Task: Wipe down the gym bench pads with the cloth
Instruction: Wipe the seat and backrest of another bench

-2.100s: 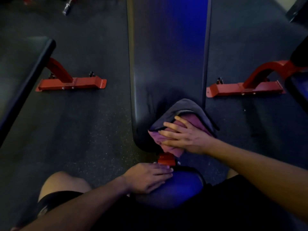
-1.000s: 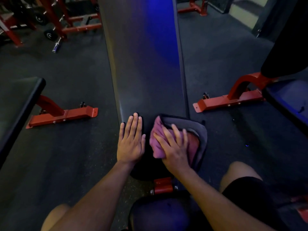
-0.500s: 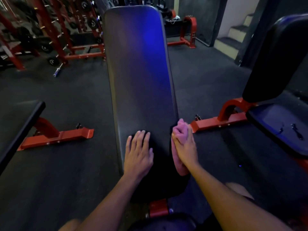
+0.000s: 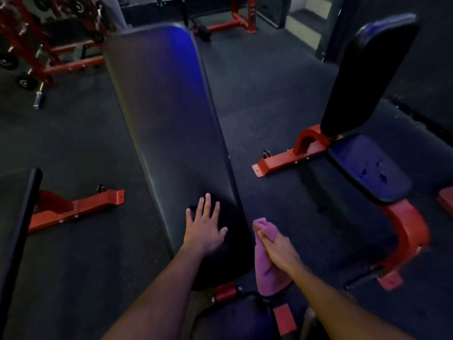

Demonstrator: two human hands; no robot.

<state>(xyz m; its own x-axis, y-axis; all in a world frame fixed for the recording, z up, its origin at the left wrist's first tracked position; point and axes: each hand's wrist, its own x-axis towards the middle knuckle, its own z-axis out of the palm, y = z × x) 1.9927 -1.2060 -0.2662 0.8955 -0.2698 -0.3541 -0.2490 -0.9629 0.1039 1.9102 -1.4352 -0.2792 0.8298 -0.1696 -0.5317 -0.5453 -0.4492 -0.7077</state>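
— What is the left hand (image 4: 204,231) doing?

— It lies flat on the lower part of the long back pad (image 4: 169,133), palm down, fingers straight and spread a little, thumb out to the side. It grips nothing; it only rests on the black surface.

— And the right hand (image 4: 275,251)?

— It is just off the right edge of that pad, with the pink cloth (image 4: 263,263) bunched in it. The fingers are curled round the fabric near its top, and a knob of cloth sticks out above them. The rest hangs down below the hand toward the seat pad (image 4: 235,317) at the bottom of the view.

— Is the cloth touching the back pad?

— It is right beside the edge, but whether it touches I cannot tell.

— What else is around?

— Another bench (image 4: 367,133) stands to the right, its back pad upright on a red frame. A black pad edge (image 4: 22,217) shows on the left, and a red rack (image 4: 41,52) with weights is in the far left corner. The floor (image 4: 264,94) is dark.
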